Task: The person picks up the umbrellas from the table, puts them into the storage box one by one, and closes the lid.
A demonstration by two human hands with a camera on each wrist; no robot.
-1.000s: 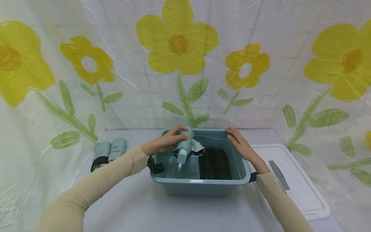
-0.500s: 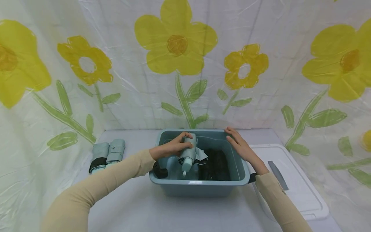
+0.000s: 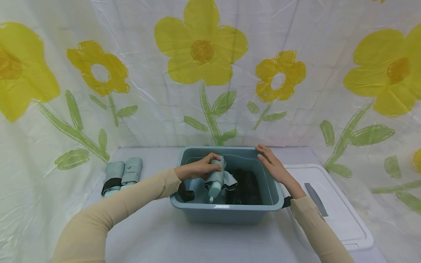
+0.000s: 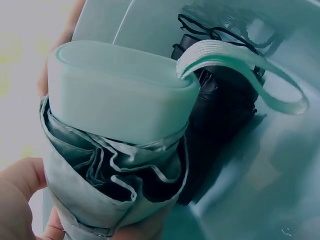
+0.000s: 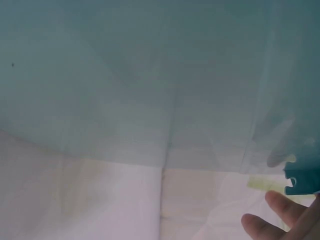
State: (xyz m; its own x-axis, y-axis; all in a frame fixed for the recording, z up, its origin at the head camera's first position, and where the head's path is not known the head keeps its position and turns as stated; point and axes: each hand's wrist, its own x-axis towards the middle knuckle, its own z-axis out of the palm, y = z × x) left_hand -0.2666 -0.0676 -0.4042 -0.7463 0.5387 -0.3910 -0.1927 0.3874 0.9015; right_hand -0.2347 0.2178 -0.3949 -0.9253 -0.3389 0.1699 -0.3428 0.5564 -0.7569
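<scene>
My left hand [image 3: 204, 167] grips a folded light green umbrella [image 3: 216, 175] by its cloth, inside the blue-green bin [image 3: 227, 207]. The umbrella's pale handle [image 4: 120, 92] points toward me, and a white wrist strap [image 4: 240, 65] loops from it in the left wrist view. Beside it in the bin lie dark folded umbrellas [image 3: 248, 186], one with a black cord loop. My right hand [image 3: 274, 166] rests on the bin's right rim with its fingers fairly straight; the right wrist view shows its fingertips [image 5: 282, 206] by the bin's outer wall.
Two rolled light green umbrellas [image 3: 131, 170], one with a black band, lie on the white table [image 3: 158, 230] left of the bin. A white lid [image 3: 338, 204] with a grey handle lies to the right. A flower-print curtain [image 3: 230, 109] hangs behind.
My left hand has carried the umbrella rightward and lower into the bin, closer to the dark umbrellas. The right hand has stayed on the rim.
</scene>
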